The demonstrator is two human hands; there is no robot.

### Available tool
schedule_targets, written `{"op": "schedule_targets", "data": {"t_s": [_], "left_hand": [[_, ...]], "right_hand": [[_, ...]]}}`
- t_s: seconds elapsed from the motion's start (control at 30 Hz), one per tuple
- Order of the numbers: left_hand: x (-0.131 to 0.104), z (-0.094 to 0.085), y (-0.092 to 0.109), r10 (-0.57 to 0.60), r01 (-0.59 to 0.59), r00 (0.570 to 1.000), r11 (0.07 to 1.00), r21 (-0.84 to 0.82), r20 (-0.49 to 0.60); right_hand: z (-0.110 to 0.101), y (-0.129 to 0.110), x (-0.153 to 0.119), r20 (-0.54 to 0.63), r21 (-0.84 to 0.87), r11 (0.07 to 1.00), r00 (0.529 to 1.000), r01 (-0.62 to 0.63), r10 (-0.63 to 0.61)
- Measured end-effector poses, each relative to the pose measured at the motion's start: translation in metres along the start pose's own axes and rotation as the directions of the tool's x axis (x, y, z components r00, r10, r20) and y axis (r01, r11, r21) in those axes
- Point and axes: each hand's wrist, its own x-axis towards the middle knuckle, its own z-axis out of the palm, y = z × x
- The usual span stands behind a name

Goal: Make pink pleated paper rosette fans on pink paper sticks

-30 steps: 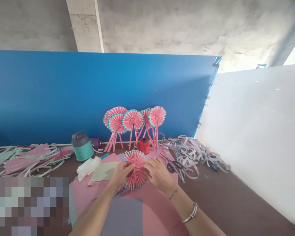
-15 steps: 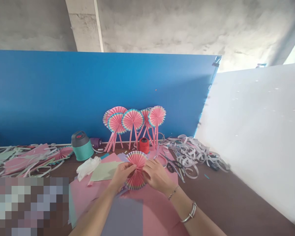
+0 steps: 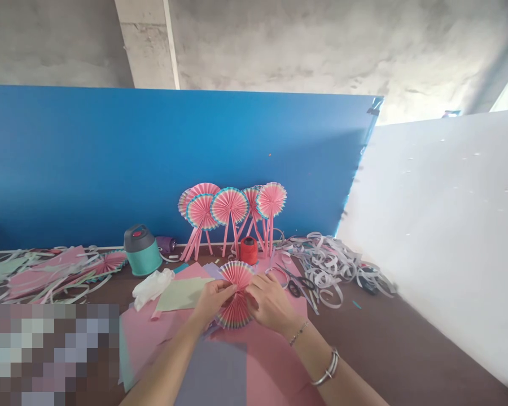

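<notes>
- Here, the left hand (image 3: 211, 301) pinches the left side of a pleated fan (image 3: 238, 307), its thumb lying across the folds near the centre.
- The right hand (image 3: 271, 301) grips the fan's opposite edge with curled fingers; their tips are partly hidden.
- Between both hands, the fan spreads into a pink round with a paler, bluish rim; whether its lower edge touches the paper below cannot be told.
- Nearer the wearer than the hands lie pink sheets (image 3: 279, 361) and a grey-purple sheet (image 3: 215, 372).
- Just left of the left hand are a pale green sheet (image 3: 180, 294) and a crumpled white wrapping (image 3: 152, 287), with a teal jar (image 3: 144, 256) farther out.
- Beyond the hands, a red container (image 3: 249, 251) stands before several finished-looking fans (image 3: 230, 206) on pink sticks, against a blue panel (image 3: 110, 163).
- Just right of the right hand rest scissors (image 3: 307, 282); past them, curled pale strips (image 3: 322, 262) heap up.
- Bracelets (image 3: 331, 367) circle the right forearm and wrist.
</notes>
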Motion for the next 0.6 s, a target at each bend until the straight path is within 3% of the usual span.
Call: {"op": "schedule_targets", "data": {"t_s": [0.33,0.6], "left_hand": [[0.0020,0.0011,-0.0021,0.000,0.000,1.000,1.000,0.013,0.003],[0.0032,0.0030,-0.0051,-0.005,0.004,1.000,0.999,0.042,0.028]], "right_hand": [[-0.0019,0.0002,0.0005,0.004,0.011,0.998,0.999,-0.054,0.054],[-0.0027,0.0004,0.0008,0.035,0.036,0.999,0.999,0.031,-0.033]]}}
